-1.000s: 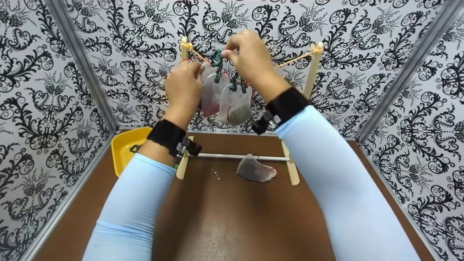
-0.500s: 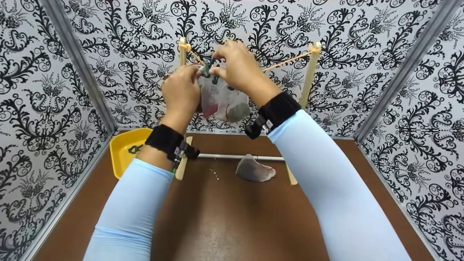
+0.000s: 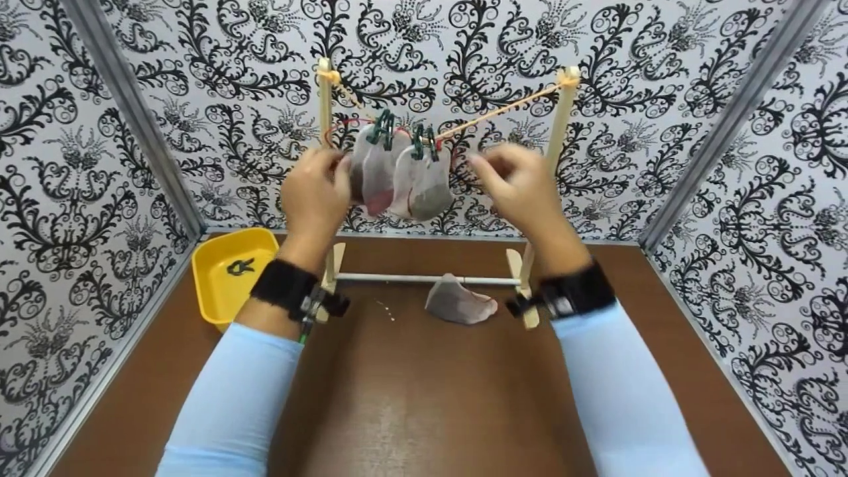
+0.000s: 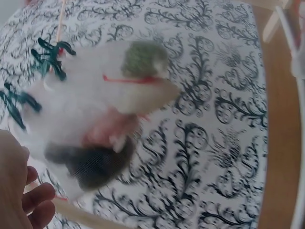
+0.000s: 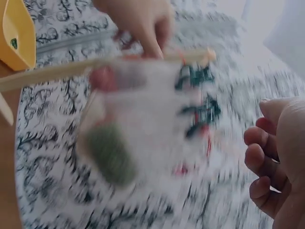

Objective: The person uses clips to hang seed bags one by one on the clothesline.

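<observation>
Several whitish sheer drawstring pouches (image 3: 376,169) hang bunched from an orange cord (image 3: 507,109), held by dark green clothespins (image 3: 382,132). Green, pinkish and dark contents (image 4: 100,167) show through their lower ends in the left wrist view. Beside the pouches' left edge is my left hand (image 3: 317,192), its fingers loosely bent with nothing between them. My right hand (image 3: 520,185) hovers apart from the pouches on their right, thumb and fingers separated and holding nothing. Red drawstrings (image 4: 128,79) dangle among the pouches.
Two wooden posts (image 3: 562,126) carry the cord, joined low down by a white rod (image 3: 391,278). Another grey pouch (image 3: 458,303) lies on the brown table (image 3: 411,397). At the left stands a yellow tray (image 3: 199,285) containing dark clothespins (image 3: 240,267). Patterned walls surround the table.
My right hand has let go of a green clothespin at the cord and moved right and down. My left hand has come away from the pouch's top and lowered slightly. The clothespins stay on the cord.
</observation>
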Demonstrator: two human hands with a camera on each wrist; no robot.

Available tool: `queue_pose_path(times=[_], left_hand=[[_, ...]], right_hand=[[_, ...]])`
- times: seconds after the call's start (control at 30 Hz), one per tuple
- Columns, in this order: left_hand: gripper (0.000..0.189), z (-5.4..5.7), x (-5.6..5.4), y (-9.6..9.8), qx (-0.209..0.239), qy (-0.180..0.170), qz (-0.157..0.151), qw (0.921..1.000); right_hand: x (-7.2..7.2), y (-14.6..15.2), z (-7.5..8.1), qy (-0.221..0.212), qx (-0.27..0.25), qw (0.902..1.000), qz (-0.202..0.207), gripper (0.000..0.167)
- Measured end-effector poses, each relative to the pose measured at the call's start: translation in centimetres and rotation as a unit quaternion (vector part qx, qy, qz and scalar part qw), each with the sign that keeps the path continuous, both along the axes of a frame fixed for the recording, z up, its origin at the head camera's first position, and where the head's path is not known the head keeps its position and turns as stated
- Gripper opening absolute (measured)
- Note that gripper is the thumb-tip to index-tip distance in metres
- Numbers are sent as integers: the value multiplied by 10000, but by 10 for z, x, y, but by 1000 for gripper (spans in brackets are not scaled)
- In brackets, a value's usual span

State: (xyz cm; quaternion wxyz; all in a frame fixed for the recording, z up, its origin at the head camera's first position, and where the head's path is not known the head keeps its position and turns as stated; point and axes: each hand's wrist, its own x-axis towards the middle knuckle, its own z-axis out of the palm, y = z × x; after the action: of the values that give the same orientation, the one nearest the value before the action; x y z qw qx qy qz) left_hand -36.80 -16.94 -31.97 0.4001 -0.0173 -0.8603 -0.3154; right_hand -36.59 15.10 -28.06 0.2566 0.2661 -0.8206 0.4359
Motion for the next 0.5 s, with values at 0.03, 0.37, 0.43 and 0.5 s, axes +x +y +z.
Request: queue_pose_path(times=[0.03, 0.37, 0.43, 0.5], left_hand=[[29, -7, 1, -6, 87, -22, 31, 10000], [37, -84, 1, -86, 379, -1827, 592, 9806], [37, -97, 2, -105, 407, -2231, 739, 9711], [37, -110, 3, -122, 433, -2572, 786, 9622]], right_hand=[[-1, 13, -13, -154, -63, 9999, -34, 24], [-18, 119, -161, -2140, 185, 9728, -868, 22], [-18, 128, -187, -2558, 328, 9612, -982, 21], [-18, 133, -209, -2780, 474, 9531, -1096, 22]])
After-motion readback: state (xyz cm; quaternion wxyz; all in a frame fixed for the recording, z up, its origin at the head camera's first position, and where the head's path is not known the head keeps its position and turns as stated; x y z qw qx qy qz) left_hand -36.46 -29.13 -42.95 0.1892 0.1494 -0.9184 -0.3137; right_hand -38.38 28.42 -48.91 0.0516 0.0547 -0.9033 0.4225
